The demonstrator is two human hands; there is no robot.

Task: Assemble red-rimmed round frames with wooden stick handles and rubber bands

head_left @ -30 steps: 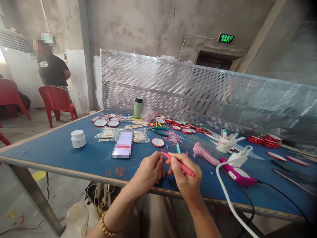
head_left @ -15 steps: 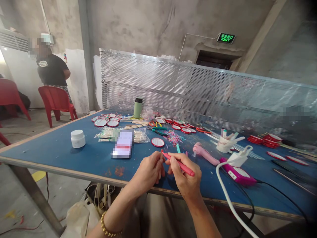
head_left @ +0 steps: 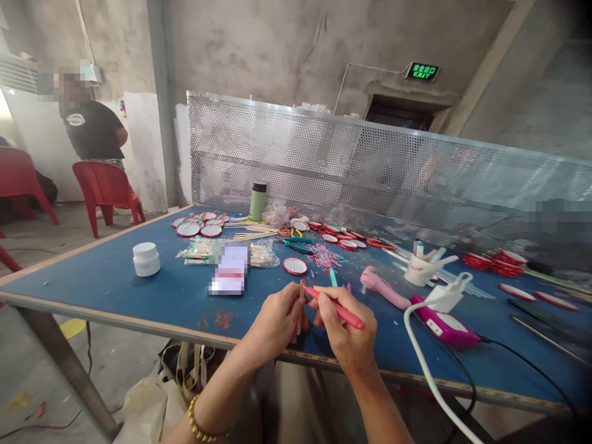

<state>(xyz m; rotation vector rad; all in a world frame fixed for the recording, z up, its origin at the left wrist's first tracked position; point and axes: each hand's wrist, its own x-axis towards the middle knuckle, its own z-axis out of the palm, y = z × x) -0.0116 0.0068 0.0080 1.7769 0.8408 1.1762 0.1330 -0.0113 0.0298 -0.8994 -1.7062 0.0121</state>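
My right hand (head_left: 351, 336) is closed round a red marker pen (head_left: 342, 309), its point turned left toward my other hand. My left hand (head_left: 280, 314) pinches a thin, light wooden stick (head_left: 301, 292) that stands roughly upright. Red shows at the stick's top end, where the pen's point meets or nearly meets it; I cannot tell which. Fingers hide the stick's lower part. Just beyond my hands lies a round red-rimmed mirror-like disc (head_left: 295, 266), with a heap of small coloured plastic pieces (head_left: 324, 256) beside it.
Left of my hands are a phone (head_left: 230, 271), bagged sticks (head_left: 198, 251) and a white jar (head_left: 146, 259). To the right are a pink tool (head_left: 383, 288), a cup of pens (head_left: 419, 271) and a magenta box (head_left: 446, 325) with cables. A person (head_left: 92, 129) stands behind a red chair (head_left: 104, 185).
The person in the background has leaned or shifted slightly left. My hands, the stick and the marker pen look almost unchanged.
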